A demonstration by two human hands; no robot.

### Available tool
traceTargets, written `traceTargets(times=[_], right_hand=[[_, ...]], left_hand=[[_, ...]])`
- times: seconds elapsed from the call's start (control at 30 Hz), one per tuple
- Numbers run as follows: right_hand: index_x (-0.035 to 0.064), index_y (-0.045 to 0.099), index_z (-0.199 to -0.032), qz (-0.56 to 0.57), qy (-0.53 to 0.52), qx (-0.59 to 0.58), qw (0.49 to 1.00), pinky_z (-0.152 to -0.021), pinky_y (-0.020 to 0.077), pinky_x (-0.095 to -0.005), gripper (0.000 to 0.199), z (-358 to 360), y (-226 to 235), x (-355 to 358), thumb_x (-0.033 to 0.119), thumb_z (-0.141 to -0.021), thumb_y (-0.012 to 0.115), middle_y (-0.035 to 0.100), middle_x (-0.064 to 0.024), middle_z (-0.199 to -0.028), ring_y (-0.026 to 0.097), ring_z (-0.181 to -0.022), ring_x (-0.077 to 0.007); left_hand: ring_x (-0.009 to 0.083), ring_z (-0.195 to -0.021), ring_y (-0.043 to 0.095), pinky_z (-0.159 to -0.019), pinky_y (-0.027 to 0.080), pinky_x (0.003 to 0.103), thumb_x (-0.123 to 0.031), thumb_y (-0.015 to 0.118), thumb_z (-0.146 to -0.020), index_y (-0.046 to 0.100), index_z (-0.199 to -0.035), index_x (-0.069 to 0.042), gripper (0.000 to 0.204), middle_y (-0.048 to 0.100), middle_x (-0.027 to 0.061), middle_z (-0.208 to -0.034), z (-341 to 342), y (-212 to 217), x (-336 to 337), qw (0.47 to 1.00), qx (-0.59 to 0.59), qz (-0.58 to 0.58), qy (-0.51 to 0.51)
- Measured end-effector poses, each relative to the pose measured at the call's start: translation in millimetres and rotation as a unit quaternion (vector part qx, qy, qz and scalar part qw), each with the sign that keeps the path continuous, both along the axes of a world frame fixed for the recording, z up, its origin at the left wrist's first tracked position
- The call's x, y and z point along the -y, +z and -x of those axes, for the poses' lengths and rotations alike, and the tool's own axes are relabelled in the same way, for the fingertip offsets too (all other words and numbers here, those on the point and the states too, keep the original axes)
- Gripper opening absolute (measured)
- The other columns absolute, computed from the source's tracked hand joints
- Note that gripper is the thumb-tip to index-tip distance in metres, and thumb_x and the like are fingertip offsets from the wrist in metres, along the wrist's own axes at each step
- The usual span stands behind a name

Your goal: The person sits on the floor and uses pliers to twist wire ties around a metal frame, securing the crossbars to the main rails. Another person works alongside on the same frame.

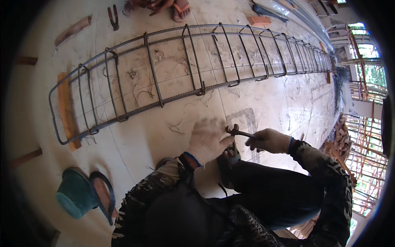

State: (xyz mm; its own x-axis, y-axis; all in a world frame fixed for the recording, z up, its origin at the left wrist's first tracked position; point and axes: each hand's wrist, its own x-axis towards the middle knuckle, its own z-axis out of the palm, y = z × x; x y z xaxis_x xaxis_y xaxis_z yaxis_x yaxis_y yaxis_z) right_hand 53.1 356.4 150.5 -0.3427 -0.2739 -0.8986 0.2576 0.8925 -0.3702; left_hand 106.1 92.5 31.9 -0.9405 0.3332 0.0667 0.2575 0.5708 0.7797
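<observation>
White knitted gloves with blue cuffs are worn on both hands, as shown in the head view. In the right hand (pixel 271 140), a dark metal tool (pixel 243 133) is grasped by its handle, the fingers closed around it and the short head pointed toward the left hand (pixel 209 139). The left hand is raised beside that head, its fingers blurred; whether anything is pinched in it, or whether the tool is touched, cannot be told. Both hands are held on the near side of a long steel rebar cage (pixel 200 88), apart from it.

The cage is laid across the pale tiled floor (pixel 265 96), its bars crossed by a row of bent stirrups, and its left end is propped on a wooden block (pixel 68 113). Thin wire scraps (pixel 176 126) are scattered on the tiles, both within the cage's outline and in front of it. Beyond the cage, red-handled pliers (pixel 113 18) are seen near a length of wood (pixel 73 31), and a foot in an orange sandal (pixel 181 10) is shown at the upper edge, belonging to another person. At lower left, a green bucket-shaped object (pixel 75 194) is placed against a dark-rimmed oval object (pixel 103 193). On the far right, broken rubble (pixel 340 136) is heaped near bamboo-like poles (pixel 366 144).
</observation>
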Motion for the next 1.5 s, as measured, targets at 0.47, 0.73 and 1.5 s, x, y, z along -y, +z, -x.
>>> traceTargets(times=[0.47, 0.73, 1.5], right_hand=[[0.0003, 0.073, -0.107, -0.045, -0.439, -0.394, 0.806, -0.079, 0.0573, -0.0388, 0.028, -81, -214, -145, 0.001, -0.086, 0.053, 0.078, -0.0141, -0.093, 0.074, -0.085, -0.0266], [0.0060, 0.071, -0.122, -0.234, -0.328, -0.409, 0.819, -0.098, 0.0530, -0.0491, 0.039, -54, -186, -111, 0.006, -0.083, 0.066, 0.071, -0.0202, -0.118, 0.068, -0.110, -0.0399], [0.0101, 0.070, -0.090, 0.353, 0.153, -0.344, 0.857, -0.081, 0.0549, -0.0467, 0.010, 9, -166, 75, 0.006, -0.082, 0.074, 0.069, -0.0121, -0.098, 0.067, -0.095, -0.0370]], left_hand=[[0.0391, -0.068, 0.071, -0.066, 0.056, 0.050, -0.057, 0.075, -0.087, 0.072, -0.079, -0.006, 0.052, 0.072, 0.0167, -0.073, 115, -30, 11, 0.944, 0.046, 0.243, 0.220], [0.0381, -0.073, 0.073, -0.071, 0.056, 0.049, -0.054, 0.074, -0.087, 0.075, -0.083, -0.006, 0.047, 0.073, 0.0155, -0.074, 116, -36, 4, 0.940, 0.043, 0.242, 0.236], [0.0371, -0.119, 0.067, -0.105, 0.051, 0.047, -0.049, 0.069, -0.093, 0.074, -0.123, -0.012, 0.048, 0.073, 0.0178, -0.121, -229, 35, 231, 0.814, 0.450, 0.285, 0.231]])
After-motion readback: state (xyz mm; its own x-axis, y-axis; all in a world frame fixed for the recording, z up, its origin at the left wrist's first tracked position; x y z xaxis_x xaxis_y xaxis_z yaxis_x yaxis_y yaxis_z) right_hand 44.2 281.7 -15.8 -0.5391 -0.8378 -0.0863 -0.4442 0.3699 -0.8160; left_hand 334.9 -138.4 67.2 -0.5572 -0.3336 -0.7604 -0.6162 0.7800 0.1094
